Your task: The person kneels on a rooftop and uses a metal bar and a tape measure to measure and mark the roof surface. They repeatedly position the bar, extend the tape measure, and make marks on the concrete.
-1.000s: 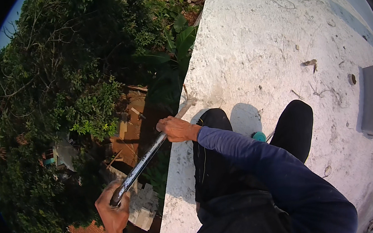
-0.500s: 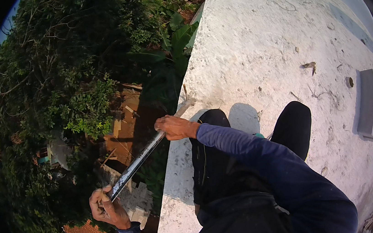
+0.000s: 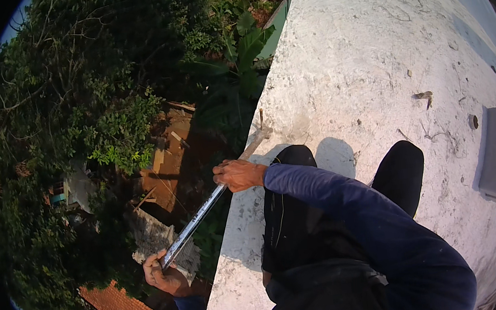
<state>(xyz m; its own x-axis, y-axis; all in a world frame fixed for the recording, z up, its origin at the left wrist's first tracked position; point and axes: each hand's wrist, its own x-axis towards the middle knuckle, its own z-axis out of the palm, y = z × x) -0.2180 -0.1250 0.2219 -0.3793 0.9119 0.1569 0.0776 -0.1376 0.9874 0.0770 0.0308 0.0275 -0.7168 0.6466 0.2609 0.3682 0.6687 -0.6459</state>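
Note:
A long, straight metal bar, silvery with dark streaks, slants across the edge of a white rooftop. My right hand is closed around its upper part, above the roof edge and beside my knee. Out past the edge, my left hand has its fingers curled around the lower end. Beyond my right fist a dull tan length continues toward the roof surface; I cannot tell whether it is the same bar. A thin upright rod stands beside it at the edge.
The whitewashed roof ends in a drop on my left. Below lie trees, a corrugated sheet, bare earth with planks and an orange tiled roof. A grey raised block and a twig are on the right.
My left hand has shifted right and slightly down with the bar's lower end. My right hand keeps its grip. The whole view has moved a little.

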